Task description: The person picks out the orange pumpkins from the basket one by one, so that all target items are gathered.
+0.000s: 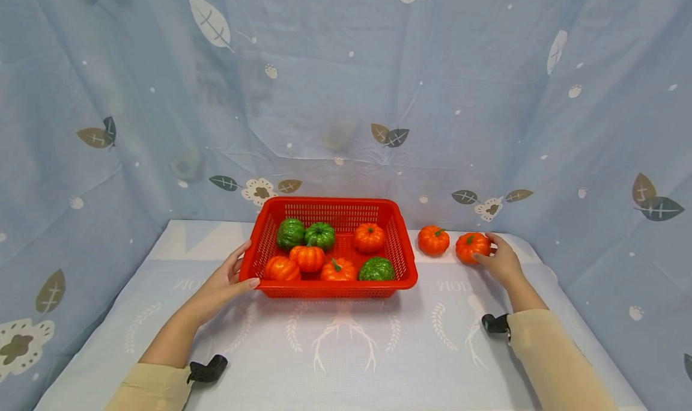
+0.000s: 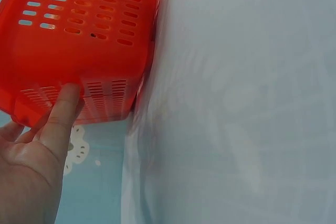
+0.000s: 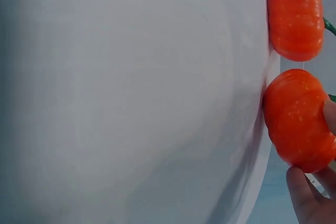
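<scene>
A red plastic basket [image 1: 346, 289] with slotted walls stands on the table, several small orange and green pumpkins inside. My left hand [image 1: 216, 291] holds its left front corner, thumb at the front and fingers along the left side. In the left wrist view, a finger of that hand [image 2: 39, 161] presses against the basket wall [image 2: 79, 56]. To the right of the basket, my right hand [image 1: 503, 264] grips an orange pumpkin [image 1: 471, 249] from its right side. This pumpkin [image 3: 296, 119] appears to rest on the table. Another orange pumpkin [image 1: 433, 241] sits just left of it, untouched.
Inside the basket lie green pumpkins [image 1: 320, 237] and orange pumpkins [image 1: 369, 238]. A blue patterned curtain [image 1: 335, 98] hangs right behind the table and along both sides. The table [image 1: 346, 375] has a pale printed cloth. Black wrist devices [image 1: 208, 370] sit at both cuffs.
</scene>
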The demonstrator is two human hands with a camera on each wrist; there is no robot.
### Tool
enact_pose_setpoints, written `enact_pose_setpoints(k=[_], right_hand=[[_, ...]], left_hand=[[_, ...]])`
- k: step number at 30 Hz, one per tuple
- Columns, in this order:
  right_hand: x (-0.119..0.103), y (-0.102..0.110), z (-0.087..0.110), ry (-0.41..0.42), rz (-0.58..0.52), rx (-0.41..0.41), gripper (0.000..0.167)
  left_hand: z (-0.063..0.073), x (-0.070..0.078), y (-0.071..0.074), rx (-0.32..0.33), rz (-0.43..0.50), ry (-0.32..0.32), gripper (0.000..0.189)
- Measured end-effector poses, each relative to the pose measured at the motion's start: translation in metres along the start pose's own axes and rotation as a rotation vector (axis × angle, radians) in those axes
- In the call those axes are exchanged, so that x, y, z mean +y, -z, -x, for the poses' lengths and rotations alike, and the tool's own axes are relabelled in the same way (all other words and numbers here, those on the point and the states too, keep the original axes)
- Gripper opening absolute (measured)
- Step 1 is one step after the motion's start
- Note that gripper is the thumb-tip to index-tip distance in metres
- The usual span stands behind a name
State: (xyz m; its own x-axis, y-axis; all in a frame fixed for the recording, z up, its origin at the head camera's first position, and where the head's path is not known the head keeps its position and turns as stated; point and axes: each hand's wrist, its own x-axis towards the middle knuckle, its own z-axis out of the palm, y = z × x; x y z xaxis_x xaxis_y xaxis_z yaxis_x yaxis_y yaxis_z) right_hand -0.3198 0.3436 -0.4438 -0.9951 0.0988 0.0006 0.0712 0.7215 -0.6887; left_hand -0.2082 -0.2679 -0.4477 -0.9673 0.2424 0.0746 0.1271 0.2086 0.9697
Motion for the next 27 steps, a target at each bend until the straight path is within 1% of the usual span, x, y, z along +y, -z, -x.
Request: enact_pose_setpoints(k=[8, 14, 19, 22, 27], right_hand=[[-0.001, -0.004, -0.006, -0.056, -0.062, 0.008, 0.07], [-0.003, -0.008, -0.012, -0.125, -0.112, 0.013, 0.072], [0.0, -0.013, -0.019, -0.175, -0.173, 0.029, 0.071], [0.002, -0.016, -0.022, -0.198, -0.215, 0.033, 0.07], [0.003, -0.018, -0.025, -0.212, -0.25, 0.023, 0.072]], left_hand=[[0.0, 0.001, 0.0, 0.004, -0.007, 0.007, 0.093], [0.0, 0.001, 0.001, 0.005, -0.013, 0.007, 0.093], [0.0, 0.001, 0.0, 0.002, -0.013, 0.007, 0.093], [0.0, 0.001, 0.0, 0.001, -0.013, 0.012, 0.092], [0.0, 0.0, 0.0, 0.003, -0.014, 0.011, 0.092]])
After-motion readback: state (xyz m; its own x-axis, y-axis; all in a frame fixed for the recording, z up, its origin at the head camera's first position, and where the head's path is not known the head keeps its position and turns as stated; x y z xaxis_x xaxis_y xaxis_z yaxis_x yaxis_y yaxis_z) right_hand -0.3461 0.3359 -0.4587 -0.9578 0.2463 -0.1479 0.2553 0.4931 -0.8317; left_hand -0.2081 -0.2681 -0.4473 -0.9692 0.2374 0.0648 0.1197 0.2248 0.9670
